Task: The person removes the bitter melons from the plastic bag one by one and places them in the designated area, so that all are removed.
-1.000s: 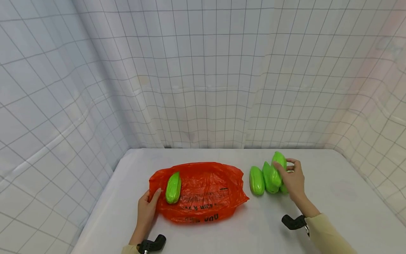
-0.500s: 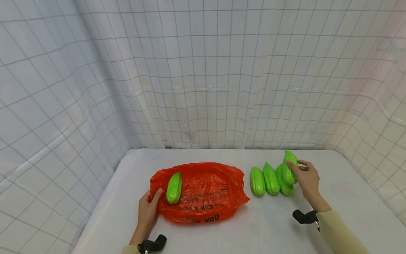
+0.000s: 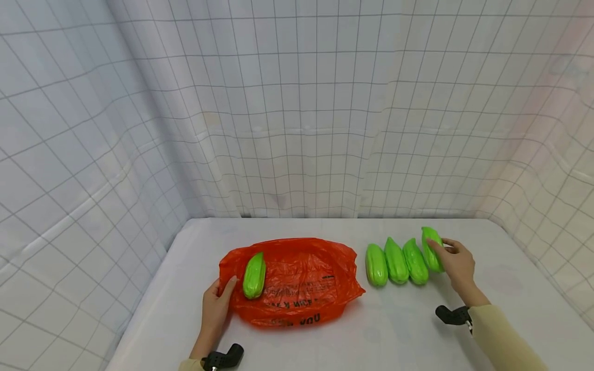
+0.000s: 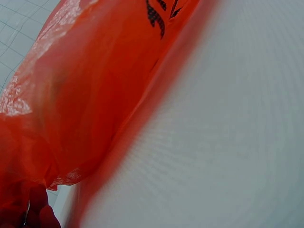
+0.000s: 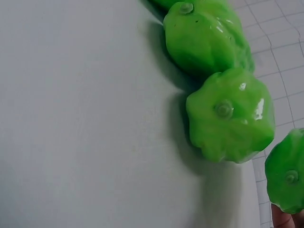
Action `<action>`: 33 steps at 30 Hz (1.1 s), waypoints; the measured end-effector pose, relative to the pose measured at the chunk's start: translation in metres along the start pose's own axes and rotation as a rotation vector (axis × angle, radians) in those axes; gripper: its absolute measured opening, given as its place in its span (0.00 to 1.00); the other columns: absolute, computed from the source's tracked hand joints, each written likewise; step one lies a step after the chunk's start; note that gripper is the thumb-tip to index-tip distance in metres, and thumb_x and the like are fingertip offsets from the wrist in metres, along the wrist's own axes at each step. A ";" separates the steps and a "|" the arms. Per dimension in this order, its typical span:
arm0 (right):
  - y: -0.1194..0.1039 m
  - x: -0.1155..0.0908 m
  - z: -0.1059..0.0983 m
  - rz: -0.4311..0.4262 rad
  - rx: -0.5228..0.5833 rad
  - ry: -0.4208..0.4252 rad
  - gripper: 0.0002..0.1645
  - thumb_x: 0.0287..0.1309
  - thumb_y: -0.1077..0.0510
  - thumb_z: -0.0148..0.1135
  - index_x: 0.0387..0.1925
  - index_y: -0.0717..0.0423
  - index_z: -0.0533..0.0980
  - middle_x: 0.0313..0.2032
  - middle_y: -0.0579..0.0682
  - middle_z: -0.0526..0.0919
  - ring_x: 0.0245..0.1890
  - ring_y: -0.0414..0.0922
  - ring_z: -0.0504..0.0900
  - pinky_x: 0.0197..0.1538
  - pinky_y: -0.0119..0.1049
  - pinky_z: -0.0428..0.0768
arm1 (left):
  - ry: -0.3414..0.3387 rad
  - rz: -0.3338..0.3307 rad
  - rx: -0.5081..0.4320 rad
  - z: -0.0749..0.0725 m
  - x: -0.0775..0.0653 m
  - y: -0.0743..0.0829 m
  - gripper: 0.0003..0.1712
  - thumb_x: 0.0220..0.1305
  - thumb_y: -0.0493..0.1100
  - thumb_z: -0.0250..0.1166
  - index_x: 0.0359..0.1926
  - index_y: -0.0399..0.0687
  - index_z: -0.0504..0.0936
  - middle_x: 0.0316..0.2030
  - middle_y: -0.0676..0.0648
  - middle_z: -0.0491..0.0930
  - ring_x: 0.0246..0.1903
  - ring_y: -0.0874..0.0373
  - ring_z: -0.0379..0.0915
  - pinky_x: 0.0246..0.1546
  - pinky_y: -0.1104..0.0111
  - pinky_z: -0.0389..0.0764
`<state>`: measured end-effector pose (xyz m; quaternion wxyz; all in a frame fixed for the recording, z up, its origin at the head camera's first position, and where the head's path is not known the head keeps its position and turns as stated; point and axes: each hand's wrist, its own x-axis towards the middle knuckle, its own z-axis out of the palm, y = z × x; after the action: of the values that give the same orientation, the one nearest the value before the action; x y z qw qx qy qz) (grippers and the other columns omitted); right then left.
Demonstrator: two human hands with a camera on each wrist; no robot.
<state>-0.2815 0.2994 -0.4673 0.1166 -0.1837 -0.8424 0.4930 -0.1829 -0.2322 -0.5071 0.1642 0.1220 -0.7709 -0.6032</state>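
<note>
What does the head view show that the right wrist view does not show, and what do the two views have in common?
Only the head view shows the left hand touching the orange bag, the gourd on the bag, and the row of four gourds whole, with the right hand holding the rightmost gourd.

Only the right wrist view shows the gourds' stem ends close up.

Both show green gourds on the white table.

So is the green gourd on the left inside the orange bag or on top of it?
On top. The ridged green plastic gourd shows bright and uncovered, lying on the flattened orange plastic bag.
</note>
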 end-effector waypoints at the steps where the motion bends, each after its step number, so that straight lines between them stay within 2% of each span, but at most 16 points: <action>1: 0.001 0.000 0.000 0.009 -0.007 -0.006 0.51 0.51 0.27 0.58 0.62 0.62 0.67 0.51 0.62 0.70 0.43 0.52 0.69 0.28 0.42 0.73 | 0.000 0.001 0.000 0.000 0.000 0.000 0.24 0.67 0.55 0.59 0.48 0.38 0.78 0.42 0.40 0.79 0.35 0.57 0.70 0.35 0.75 0.77; 4: 0.004 -0.001 -0.001 0.015 -0.032 -0.028 0.51 0.53 0.28 0.56 0.64 0.63 0.65 0.55 0.66 0.68 0.46 0.56 0.69 0.33 0.40 0.70 | -0.003 0.002 -0.008 0.000 0.000 0.000 0.24 0.67 0.55 0.59 0.48 0.38 0.78 0.41 0.40 0.79 0.35 0.57 0.70 0.35 0.75 0.77; 8: 0.009 0.000 -0.001 0.009 -0.076 -0.054 0.50 0.55 0.29 0.55 0.64 0.64 0.64 0.56 0.68 0.67 0.50 0.61 0.69 0.38 0.46 0.71 | -0.007 0.004 -0.021 0.000 -0.001 0.000 0.23 0.66 0.54 0.59 0.48 0.38 0.78 0.41 0.40 0.79 0.35 0.57 0.71 0.35 0.75 0.77; 17: 0.023 0.003 0.003 0.007 -0.125 -0.049 0.49 0.55 0.29 0.56 0.62 0.65 0.66 0.54 0.68 0.69 0.51 0.62 0.68 0.47 0.54 0.67 | -0.003 0.011 -0.027 0.001 0.000 0.000 0.23 0.67 0.54 0.59 0.47 0.38 0.79 0.40 0.40 0.79 0.34 0.58 0.71 0.34 0.74 0.77; 33: 0.024 0.004 0.005 0.001 -0.156 -0.081 0.50 0.57 0.29 0.53 0.62 0.68 0.64 0.54 0.71 0.68 0.50 0.64 0.69 0.47 0.56 0.69 | -0.001 0.021 -0.020 0.000 0.000 0.000 0.22 0.67 0.53 0.59 0.47 0.37 0.79 0.40 0.40 0.79 0.34 0.58 0.71 0.34 0.74 0.77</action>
<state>-0.2818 0.3082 -0.4907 0.0676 -0.1724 -0.8822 0.4328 -0.1825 -0.2319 -0.5075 0.1714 0.1122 -0.7660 -0.6093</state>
